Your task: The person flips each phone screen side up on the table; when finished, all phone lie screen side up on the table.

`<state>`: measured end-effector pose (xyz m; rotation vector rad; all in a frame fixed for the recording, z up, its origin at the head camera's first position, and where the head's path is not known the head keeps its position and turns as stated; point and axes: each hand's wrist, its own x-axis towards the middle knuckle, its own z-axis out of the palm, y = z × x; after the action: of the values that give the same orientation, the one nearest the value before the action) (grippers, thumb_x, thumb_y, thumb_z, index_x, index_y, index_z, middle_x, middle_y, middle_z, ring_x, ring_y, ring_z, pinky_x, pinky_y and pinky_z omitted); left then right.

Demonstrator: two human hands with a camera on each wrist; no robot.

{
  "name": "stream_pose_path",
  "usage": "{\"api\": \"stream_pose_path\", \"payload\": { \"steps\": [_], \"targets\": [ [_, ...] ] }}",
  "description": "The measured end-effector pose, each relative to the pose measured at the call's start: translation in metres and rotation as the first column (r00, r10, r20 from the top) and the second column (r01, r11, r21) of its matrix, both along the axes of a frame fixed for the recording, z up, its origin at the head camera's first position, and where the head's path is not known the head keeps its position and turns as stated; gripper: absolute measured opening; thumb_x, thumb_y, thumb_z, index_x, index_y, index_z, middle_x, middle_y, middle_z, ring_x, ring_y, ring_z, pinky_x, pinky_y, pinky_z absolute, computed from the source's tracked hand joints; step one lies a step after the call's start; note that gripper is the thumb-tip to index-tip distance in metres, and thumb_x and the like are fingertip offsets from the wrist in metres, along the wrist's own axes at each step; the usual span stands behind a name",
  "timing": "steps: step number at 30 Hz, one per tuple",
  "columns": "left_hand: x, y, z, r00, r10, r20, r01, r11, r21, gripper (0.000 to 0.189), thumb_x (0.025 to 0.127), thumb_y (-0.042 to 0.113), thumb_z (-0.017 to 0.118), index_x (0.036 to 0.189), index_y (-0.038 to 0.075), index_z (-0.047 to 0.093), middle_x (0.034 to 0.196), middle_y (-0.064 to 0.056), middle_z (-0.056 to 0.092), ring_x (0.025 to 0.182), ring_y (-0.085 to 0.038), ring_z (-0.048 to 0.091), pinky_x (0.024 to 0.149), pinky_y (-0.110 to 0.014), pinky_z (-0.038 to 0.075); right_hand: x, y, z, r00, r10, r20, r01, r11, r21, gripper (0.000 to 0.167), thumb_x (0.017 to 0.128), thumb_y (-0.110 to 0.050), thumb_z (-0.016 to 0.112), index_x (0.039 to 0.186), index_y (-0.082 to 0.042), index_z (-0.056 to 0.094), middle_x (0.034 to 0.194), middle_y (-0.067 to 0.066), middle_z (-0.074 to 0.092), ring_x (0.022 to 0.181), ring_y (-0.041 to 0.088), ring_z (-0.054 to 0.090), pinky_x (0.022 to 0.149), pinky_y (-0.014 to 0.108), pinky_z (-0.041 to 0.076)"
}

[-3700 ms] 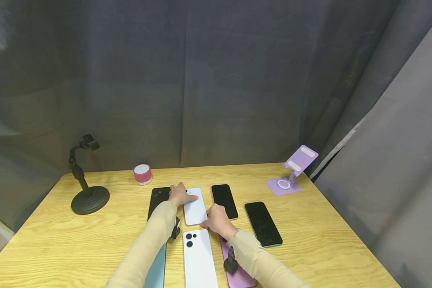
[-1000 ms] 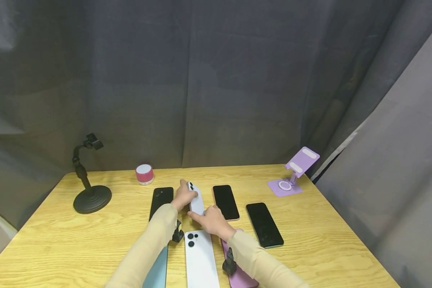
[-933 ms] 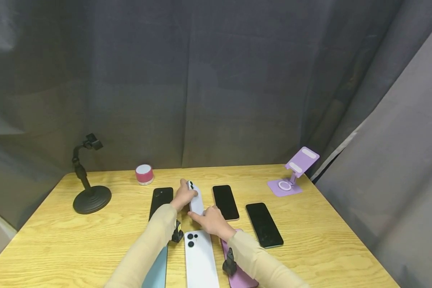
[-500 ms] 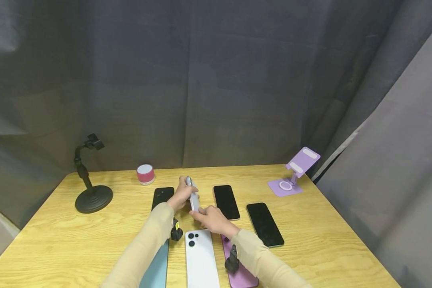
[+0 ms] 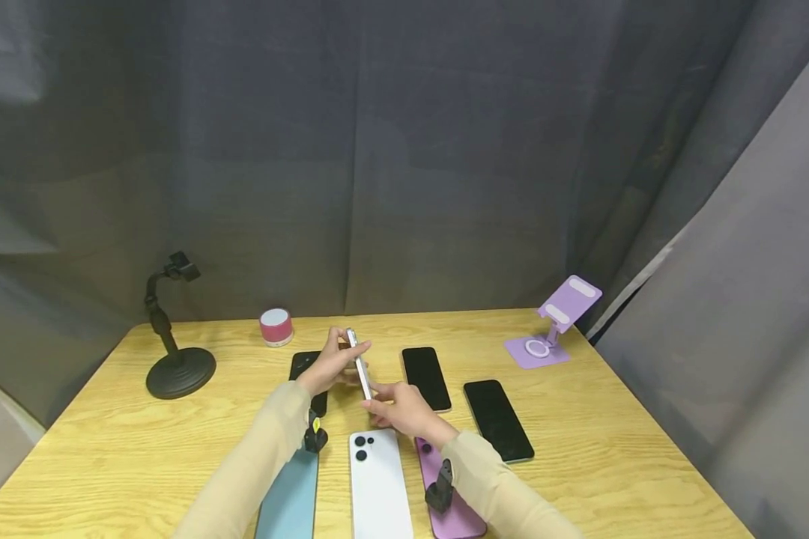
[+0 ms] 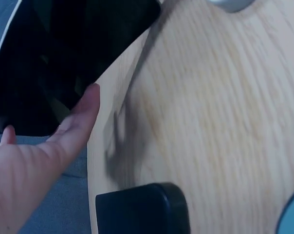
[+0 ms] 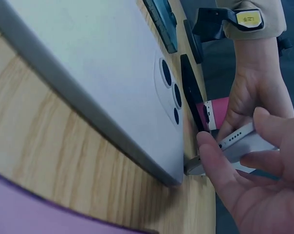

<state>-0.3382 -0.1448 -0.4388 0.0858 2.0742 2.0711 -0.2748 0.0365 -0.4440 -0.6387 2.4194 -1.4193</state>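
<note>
A white smartphone (image 5: 362, 374), turned up on its long edge, is held above the table between both hands. My left hand (image 5: 328, 367) grips its far end, thumb on one side. At the near end, my right hand (image 5: 407, 411) pinches the phone between thumb and fingers. Its dark screen (image 6: 88, 39) shows in the left wrist view, with the left thumb at the edge. In the right wrist view, the phone's bottom edge with its small holes (image 7: 237, 136) is near the right fingers. Below the hands lies a second white phone (image 5: 380, 486), camera side up.
Two phones, screens up (image 5: 426, 378) (image 5: 499, 419), lie to the right. A black phone (image 5: 303, 362), a blue phone (image 5: 288, 494) and a purple phone (image 5: 460, 516) lie around the arms. Behind stand a black stand (image 5: 180, 373), a pink cylinder (image 5: 276, 328) and a purple stand (image 5: 569, 301).
The white phone lay flat on the table at first. It has been lifted and turned onto its edge, and the right hand has come to pinch its near end.
</note>
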Motion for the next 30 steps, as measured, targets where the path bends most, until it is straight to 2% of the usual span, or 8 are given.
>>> {"api": "stream_pose_path", "payload": {
  "steps": [3, 7, 10, 14, 17, 23, 26, 30],
  "targets": [
    [0.0, -0.003, -0.002, 1.0, -0.021, -0.012, 0.021, 1.0, 0.002, 0.036, 0.096, 0.025, 0.059, 0.104, 0.014, 0.026, 0.123, -0.016, 0.042, 0.118, -0.049, 0.051, 0.089, -0.057, 0.052, 0.001, 0.001, 0.001, 0.999, -0.012, -0.03, 0.011, 1.0, -0.012, 0.051, 0.093, -0.02, 0.063, 0.137, 0.001, 0.047, 0.107, 0.02, 0.069, 0.076, 0.025, 0.072, 0.067, 0.028, 0.06],
    [0.001, -0.008, -0.001, 0.999, -0.044, -0.024, 0.043, 0.999, -0.021, 0.035, 0.096, 0.026, 0.06, 0.107, 0.011, 0.03, 0.135, -0.021, 0.038, 0.112, -0.043, 0.056, 0.092, -0.059, 0.049, 0.003, 0.003, 0.002, 0.992, -0.04, -0.123, 0.039, 0.999, -0.012, 0.048, 0.094, -0.012, 0.061, 0.136, 0.004, 0.048, 0.101, 0.021, 0.07, 0.073, 0.024, 0.072, 0.063, 0.023, 0.059],
    [0.0, -0.01, -0.002, 0.999, -0.035, -0.027, 0.034, 0.999, -0.036, 0.039, 0.094, 0.024, 0.062, 0.111, 0.009, 0.03, 0.142, -0.022, 0.029, 0.109, -0.038, 0.058, 0.093, -0.06, 0.048, 0.004, 0.005, 0.002, 0.978, -0.063, -0.2, 0.061, 0.998, -0.015, 0.045, 0.093, -0.006, 0.061, 0.134, 0.007, 0.048, 0.094, 0.022, 0.071, 0.07, 0.025, 0.072, 0.061, 0.022, 0.058],
    [0.0, -0.01, -0.003, 0.999, 0.001, -0.049, -0.003, 0.999, -0.038, 0.046, 0.092, 0.016, 0.064, 0.118, 0.005, 0.027, 0.142, -0.025, 0.024, 0.108, -0.042, 0.057, 0.092, -0.058, 0.05, 0.004, 0.006, 0.001, 0.967, -0.093, -0.235, 0.087, 0.996, -0.036, 0.044, 0.092, -0.001, 0.06, 0.132, 0.011, 0.048, 0.09, 0.024, 0.07, 0.069, 0.027, 0.072, 0.059, 0.021, 0.058],
    [-0.002, -0.01, -0.003, 0.997, 0.031, -0.076, -0.034, 0.999, -0.04, 0.055, 0.09, 0.008, 0.066, 0.125, 0.003, 0.025, 0.141, -0.026, 0.026, 0.104, -0.044, 0.059, 0.086, -0.055, 0.054, 0.004, 0.007, 0.0, 0.965, -0.115, -0.236, 0.107, 0.993, -0.046, 0.044, 0.092, 0.002, 0.059, 0.132, 0.014, 0.047, 0.087, 0.023, 0.07, 0.068, 0.026, 0.072, 0.059, 0.022, 0.058],
    [-0.002, -0.013, -0.005, 0.991, 0.073, -0.11, -0.081, 0.994, -0.07, 0.067, 0.085, -0.005, 0.066, 0.137, 0.002, 0.025, 0.138, -0.033, 0.035, 0.089, -0.034, 0.065, 0.078, -0.053, 0.057, 0.003, 0.008, -0.003, 0.97, -0.139, -0.201, 0.136, 0.99, -0.029, 0.046, 0.091, 0.004, 0.059, 0.132, 0.017, 0.044, 0.084, 0.02, 0.07, 0.067, 0.025, 0.071, 0.059, 0.023, 0.058],
    [-0.001, -0.014, -0.007, 0.988, 0.11, -0.112, -0.121, 0.987, -0.105, 0.068, 0.085, -0.008, 0.065, 0.141, 0.001, 0.029, 0.134, -0.036, 0.041, 0.087, -0.031, 0.066, 0.077, -0.052, 0.057, 0.003, 0.008, -0.007, 0.975, -0.145, -0.169, 0.143, 0.989, -0.025, 0.047, 0.091, 0.004, 0.059, 0.133, 0.017, 0.042, 0.084, 0.019, 0.069, 0.067, 0.024, 0.071, 0.06, 0.022, 0.058],
    [0.0, -0.016, -0.011, 0.982, 0.145, -0.121, -0.163, 0.973, -0.163, 0.065, 0.084, -0.007, 0.067, 0.141, -0.004, 0.036, 0.129, -0.034, 0.049, 0.081, -0.022, 0.067, 0.076, -0.047, 0.059, 0.001, 0.008, -0.012, 0.981, -0.156, -0.115, 0.15, 0.987, -0.055, 0.047, 0.091, 0.005, 0.059, 0.133, 0.017, 0.042, 0.084, 0.02, 0.069, 0.068, 0.025, 0.071, 0.061, 0.022, 0.058]
  ]
}}
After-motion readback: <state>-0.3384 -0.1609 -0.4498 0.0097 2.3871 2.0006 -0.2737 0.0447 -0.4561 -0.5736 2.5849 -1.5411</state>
